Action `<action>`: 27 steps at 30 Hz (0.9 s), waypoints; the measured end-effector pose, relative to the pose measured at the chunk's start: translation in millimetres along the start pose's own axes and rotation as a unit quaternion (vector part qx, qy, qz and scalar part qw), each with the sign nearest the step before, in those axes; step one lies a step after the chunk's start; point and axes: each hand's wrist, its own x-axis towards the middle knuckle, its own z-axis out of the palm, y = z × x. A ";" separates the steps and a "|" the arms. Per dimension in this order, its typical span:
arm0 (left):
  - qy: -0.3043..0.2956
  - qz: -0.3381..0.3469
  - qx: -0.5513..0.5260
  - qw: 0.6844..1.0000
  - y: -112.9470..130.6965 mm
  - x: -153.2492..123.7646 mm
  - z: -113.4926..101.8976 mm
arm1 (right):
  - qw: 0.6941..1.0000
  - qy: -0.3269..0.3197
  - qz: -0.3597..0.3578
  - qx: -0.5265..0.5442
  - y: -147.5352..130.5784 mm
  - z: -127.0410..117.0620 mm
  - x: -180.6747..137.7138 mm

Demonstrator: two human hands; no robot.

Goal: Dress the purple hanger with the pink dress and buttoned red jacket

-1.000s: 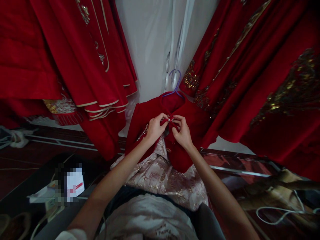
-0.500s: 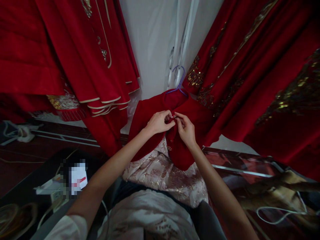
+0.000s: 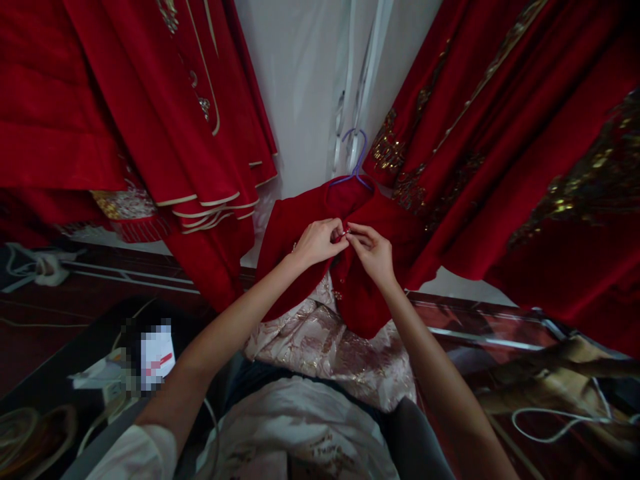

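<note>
A red garment, like a short jacket or cape, hangs by its collar on a purple hanger and spreads towards my lap. My left hand is closed in a pinch at the front opening, just below the collar. Facing it, my right hand also pinches there, fingertips almost meeting the left ones. Between them shows a small shiny fastening, mostly covered by the fingers. Lower on the front edge sit small ornaments. Pale pink brocade fabric with a metallic pattern lies across my lap beneath the garment.
Red garments with pale trim hang at left, and red ones with gold sequins at right. A dark surface at left bears a blurred-out lit screen and cables. White cord loops near brown material at right.
My right fingers have shifted slightly left, closer to the left fingertips, covering more of the shiny fastening. The left hand stays at the garment's front. The whole view has drifted a little.
</note>
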 end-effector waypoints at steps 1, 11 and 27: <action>-0.002 -0.001 0.004 1.000 0.5 0.1 -0.2 | 1.000 -0.001 0.003 0.000 0.0 -0.1 0.4; -0.010 -0.004 0.020 1.000 6.1 0.8 -2.8 | 1.000 -0.005 0.007 0.008 -4.3 -0.2 1.6; -0.061 0.031 0.036 0.997 1.3 3.7 -5.7 | 0.998 -0.044 -0.019 -0.043 -2.4 -5.8 4.1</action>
